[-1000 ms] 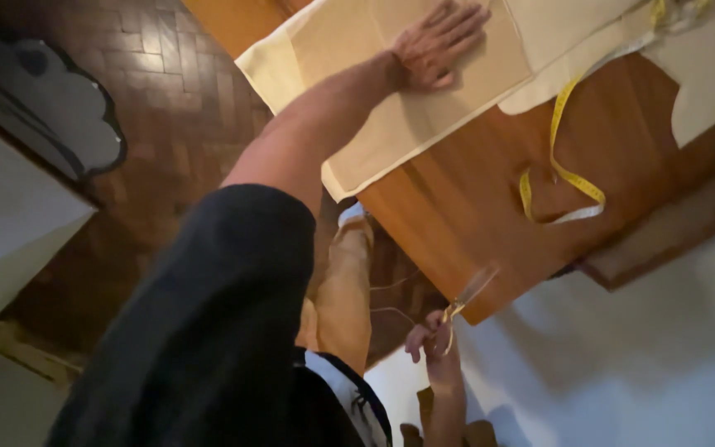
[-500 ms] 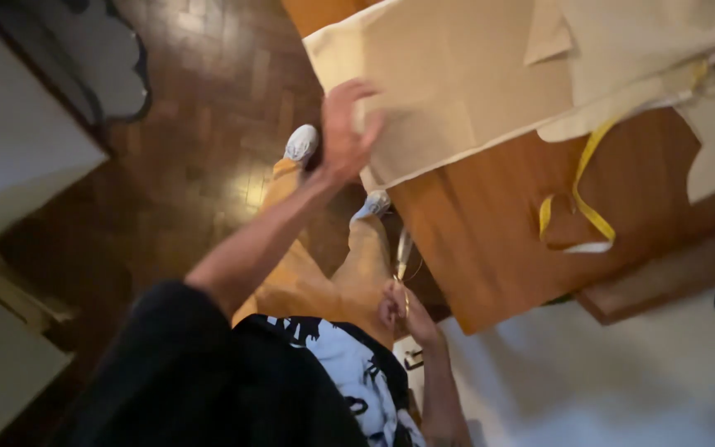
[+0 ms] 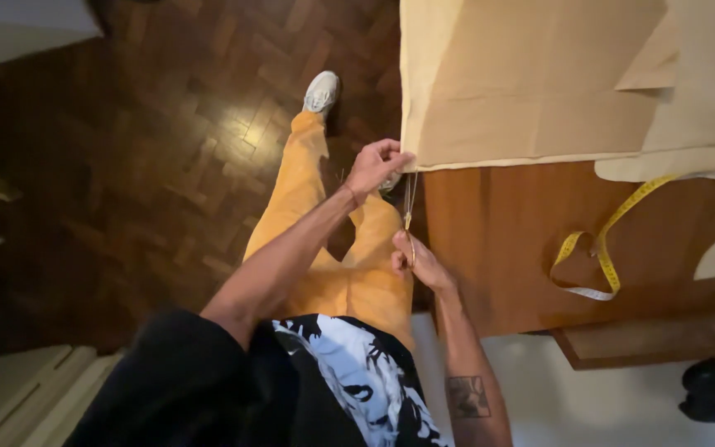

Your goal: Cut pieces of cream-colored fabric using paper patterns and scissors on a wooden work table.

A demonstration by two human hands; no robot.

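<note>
The left hand (image 3: 376, 165) pinched the corner of the beige fabric (image 3: 531, 83) on the counter (image 3: 498, 240); the right hand (image 3: 417, 261) gripped scissors (image 3: 410, 217) just below it.

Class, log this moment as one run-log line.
left hand: pinching cloth corner | right hand: gripping scissors | tape measure: on table

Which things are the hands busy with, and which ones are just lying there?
Busy with:
- beige fabric, its corner pinched by the left hand
- scissors, held by the right hand right below that corner

Just lying there:
- yellow measuring tape on the wooden table
- pale cut pieces farther along the table
</note>
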